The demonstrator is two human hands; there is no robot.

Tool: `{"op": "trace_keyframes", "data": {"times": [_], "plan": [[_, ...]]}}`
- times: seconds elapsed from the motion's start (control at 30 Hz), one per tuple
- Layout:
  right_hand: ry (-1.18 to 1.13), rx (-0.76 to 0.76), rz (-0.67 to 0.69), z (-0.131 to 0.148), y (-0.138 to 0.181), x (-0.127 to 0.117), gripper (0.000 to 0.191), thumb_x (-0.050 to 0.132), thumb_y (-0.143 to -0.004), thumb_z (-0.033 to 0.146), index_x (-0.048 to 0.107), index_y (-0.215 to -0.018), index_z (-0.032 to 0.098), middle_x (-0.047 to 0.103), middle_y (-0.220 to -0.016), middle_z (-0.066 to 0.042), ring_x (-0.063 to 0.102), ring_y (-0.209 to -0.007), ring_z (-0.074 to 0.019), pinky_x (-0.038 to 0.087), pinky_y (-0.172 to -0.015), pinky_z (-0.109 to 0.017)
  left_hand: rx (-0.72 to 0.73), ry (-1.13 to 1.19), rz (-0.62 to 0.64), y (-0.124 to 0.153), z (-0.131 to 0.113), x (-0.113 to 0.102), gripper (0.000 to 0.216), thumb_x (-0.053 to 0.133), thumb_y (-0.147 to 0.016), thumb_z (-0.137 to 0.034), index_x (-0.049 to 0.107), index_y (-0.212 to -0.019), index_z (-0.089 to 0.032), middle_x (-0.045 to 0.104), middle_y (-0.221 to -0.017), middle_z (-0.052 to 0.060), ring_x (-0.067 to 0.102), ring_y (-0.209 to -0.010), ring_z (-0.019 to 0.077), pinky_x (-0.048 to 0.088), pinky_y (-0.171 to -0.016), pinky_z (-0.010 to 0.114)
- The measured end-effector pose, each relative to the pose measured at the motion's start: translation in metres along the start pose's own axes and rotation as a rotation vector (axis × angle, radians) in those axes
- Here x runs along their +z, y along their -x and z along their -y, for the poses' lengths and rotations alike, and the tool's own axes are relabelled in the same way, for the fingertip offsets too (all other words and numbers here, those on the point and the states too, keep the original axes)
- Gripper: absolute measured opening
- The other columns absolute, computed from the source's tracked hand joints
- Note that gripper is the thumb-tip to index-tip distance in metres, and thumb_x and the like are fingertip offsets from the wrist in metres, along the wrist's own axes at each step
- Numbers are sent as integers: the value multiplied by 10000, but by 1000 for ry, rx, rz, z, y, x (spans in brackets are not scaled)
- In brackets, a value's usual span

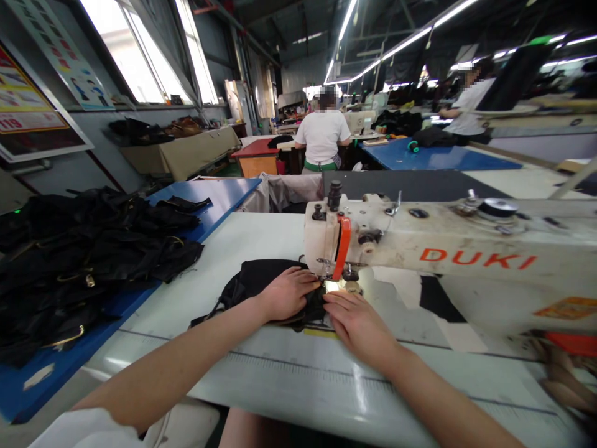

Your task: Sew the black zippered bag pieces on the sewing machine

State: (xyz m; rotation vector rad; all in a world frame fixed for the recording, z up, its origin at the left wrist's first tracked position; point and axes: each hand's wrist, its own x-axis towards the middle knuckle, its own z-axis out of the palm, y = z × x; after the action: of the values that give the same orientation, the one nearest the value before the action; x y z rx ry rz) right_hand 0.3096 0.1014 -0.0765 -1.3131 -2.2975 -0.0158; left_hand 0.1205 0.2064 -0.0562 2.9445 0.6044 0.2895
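A black fabric piece (254, 277) lies bunched on the bed of a white sewing machine (373, 239), its right end under the lit needle area. My left hand (286, 295) rests flat over the fabric, fingers stretched toward the presser foot. Just right of the needle, my right hand (361, 326) has its fingers close together on the fabric's edge, with the thumb lower down. What lies beneath both sets of fingertips is hidden. An orange guard (342, 247) stands on the machine head, close above my fingers.
A heap of black pieces with gold zippers (88, 261) covers much of the blue table (140, 302) on the left. Black and white scraps (441, 298) lie under the machine arm. Ahead, a person in a white shirt (323, 134) sits facing away; another person (471, 102) works farther right.
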Motion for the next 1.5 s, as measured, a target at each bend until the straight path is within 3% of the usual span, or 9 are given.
{"op": "trace_keyframes", "data": {"times": [0.8,1.13,1.33,1.5], "plan": [[-42,-5,-11,1,2,4,222,482,-868,113,647,-1008,158,661,-1092,-96,552,-1067,-247,443,-951,-447,26,10,-9,6,0,3,446,454,-801,-133,559,-1233,-172,567,-1290,61,468,-1227,217,318,-1075,400],[-286,37,-29,0,2,-5,258,455,-849,50,629,-961,204,638,-991,-69,568,-949,-203,470,-860,-382,-68,57,-17,12,-8,-7,466,447,-756,-71,606,-1169,-217,574,-1280,37,445,-1254,203,295,-1090,431],[-310,59,11,2,3,-9,262,442,-840,39,623,-943,197,602,-943,-63,542,-912,-201,462,-816,-362,-125,187,-165,25,-14,-15,469,441,-695,-13,655,-1079,-177,622,-1190,62,504,-1178,202,374,-1052,395],[-339,49,4,2,1,-11,251,446,-838,39,622,-925,196,596,-943,-62,533,-910,-204,455,-809,-370,-367,415,-321,25,-27,-16,397,437,-730,-15,664,-1013,-176,668,-1041,50,589,-1006,182,472,-942,344]]}}
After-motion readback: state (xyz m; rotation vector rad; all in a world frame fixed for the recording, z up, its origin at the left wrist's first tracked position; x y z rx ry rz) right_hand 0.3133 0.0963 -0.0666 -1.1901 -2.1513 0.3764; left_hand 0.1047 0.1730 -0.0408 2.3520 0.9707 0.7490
